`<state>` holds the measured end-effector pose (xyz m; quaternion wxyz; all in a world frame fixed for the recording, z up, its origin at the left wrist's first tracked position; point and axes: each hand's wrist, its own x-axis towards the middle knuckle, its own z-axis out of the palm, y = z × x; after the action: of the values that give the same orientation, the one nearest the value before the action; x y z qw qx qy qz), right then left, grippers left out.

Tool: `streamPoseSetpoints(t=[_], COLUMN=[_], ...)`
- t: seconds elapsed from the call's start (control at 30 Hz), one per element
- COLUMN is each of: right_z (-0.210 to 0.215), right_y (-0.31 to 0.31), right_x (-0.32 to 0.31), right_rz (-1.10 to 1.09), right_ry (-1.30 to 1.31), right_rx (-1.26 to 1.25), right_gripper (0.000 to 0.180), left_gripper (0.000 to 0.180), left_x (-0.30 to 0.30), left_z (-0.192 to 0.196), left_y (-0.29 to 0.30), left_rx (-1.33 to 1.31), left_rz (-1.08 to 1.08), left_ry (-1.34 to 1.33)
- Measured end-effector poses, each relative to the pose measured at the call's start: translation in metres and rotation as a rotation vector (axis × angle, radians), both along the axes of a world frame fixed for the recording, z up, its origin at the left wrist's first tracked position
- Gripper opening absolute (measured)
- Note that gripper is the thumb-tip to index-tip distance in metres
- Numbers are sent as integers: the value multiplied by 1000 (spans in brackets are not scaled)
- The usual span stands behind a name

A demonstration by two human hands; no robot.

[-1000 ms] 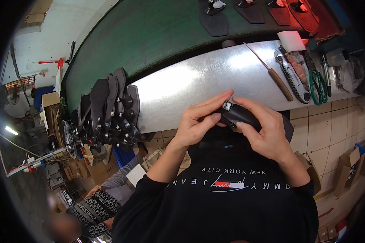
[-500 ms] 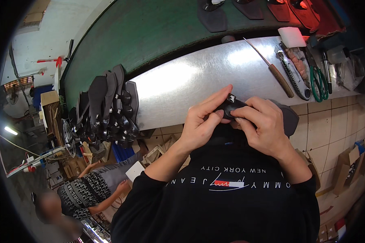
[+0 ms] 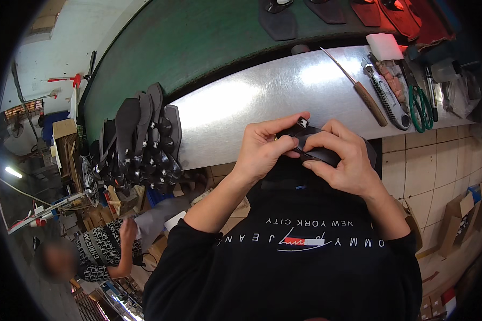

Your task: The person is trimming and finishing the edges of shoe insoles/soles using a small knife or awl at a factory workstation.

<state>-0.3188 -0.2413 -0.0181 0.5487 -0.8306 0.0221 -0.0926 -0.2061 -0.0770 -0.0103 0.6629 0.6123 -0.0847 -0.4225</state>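
Observation:
Between my two hands is a black sandal (image 3: 322, 154) with a dark strap and a small shiny piece at its upper end. My left hand (image 3: 260, 150) pinches the strap between thumb and fingers, its index finger stretched along the top. My right hand (image 3: 344, 160) grips the sandal's other side with thumb and bent fingers. Part of the sole shows beyond the right hand, and the fingers hide much of the strap. Both hands are held just in front of the near edge of a shiny metal worktop (image 3: 225, 117).
To the left lies a pile of black sandals (image 3: 139, 139). On the right of the worktop are an awl (image 3: 367, 101), a utility knife (image 3: 388, 99), green-handled scissors (image 3: 420, 109) and a white block (image 3: 384, 47). More soles line the green surface (image 3: 198, 37). Another person (image 3: 104, 243) is at lower left.
The sandal has turned in my hands, and its strap shows more. My right hand's fingers have shifted along it. The other person has moved lower left and raised a hand.

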Motion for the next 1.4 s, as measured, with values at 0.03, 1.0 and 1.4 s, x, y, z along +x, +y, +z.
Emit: streamPoseSetpoints(t=[0.03,1.0,1.4], right_z=[-2,-3,-8], right_y=[1,10,23], right_x=[0,-7,-6], right_rz=[-28,-181,-213], right_ry=[-16,-170,-137], right_rx=[2,-128,-152], right_gripper=[24,21,16], left_gripper=[44,31,25], left_x=[0,3,-9], left_z=[0,0,-8], left_y=[-1,14,12], left_rx=[8,71,141], left_rz=[1,-113,-169], left_ry=[-9,106,-110])
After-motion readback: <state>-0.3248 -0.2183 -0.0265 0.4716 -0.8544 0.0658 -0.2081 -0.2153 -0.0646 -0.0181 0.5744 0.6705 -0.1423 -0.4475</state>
